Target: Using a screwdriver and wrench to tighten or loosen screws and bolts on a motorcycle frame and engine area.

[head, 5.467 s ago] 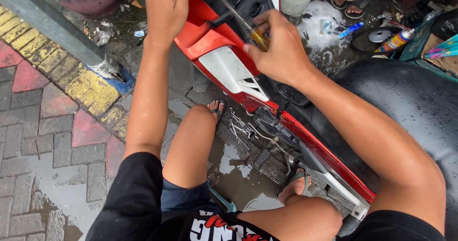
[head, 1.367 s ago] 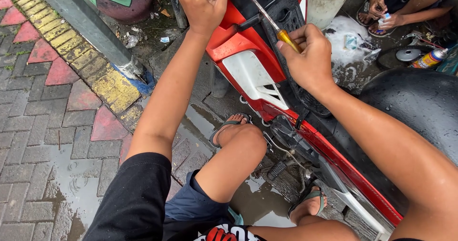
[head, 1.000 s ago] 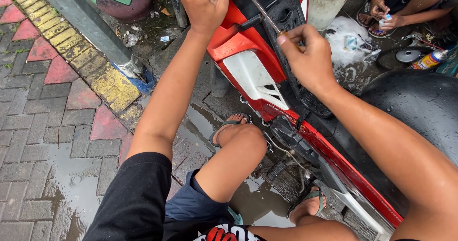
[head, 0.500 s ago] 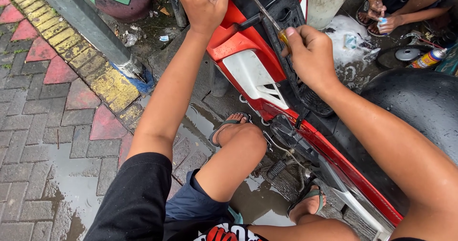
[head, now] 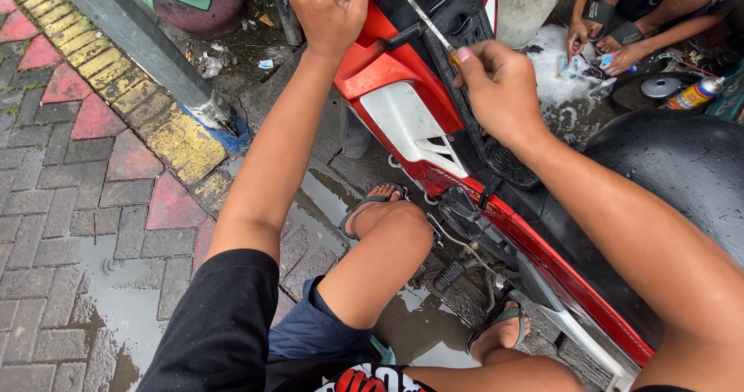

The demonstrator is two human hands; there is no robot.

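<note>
Hands are both working on the red scooter — we're crouching beside it on wet paving, sandalled feet in a puddle. Our right hand is wrapping closed around the yellow handle of a screwdriver, thumb and forefinger pinching near the top of the handle; the metal shaft is running up and left from the fist toward the top edge, over the black inner panel of the scooter. We can't tell where the tip is landing — it's leaving the view. Our left hand is curling shut over the upper edge of the red body panel, fingers hidden behind it, so we're seeing a closed grip on the panel's edge. A white side panel is sitting just below, between our two forearms. The black seat is lying under our right forearm. Beyond the scooter another person's hands are resting near soapy foam on the ground, with a white bucket just beside them and a spray can lying further right. A grey post is standing at the yellow kerb on the left.
</note>
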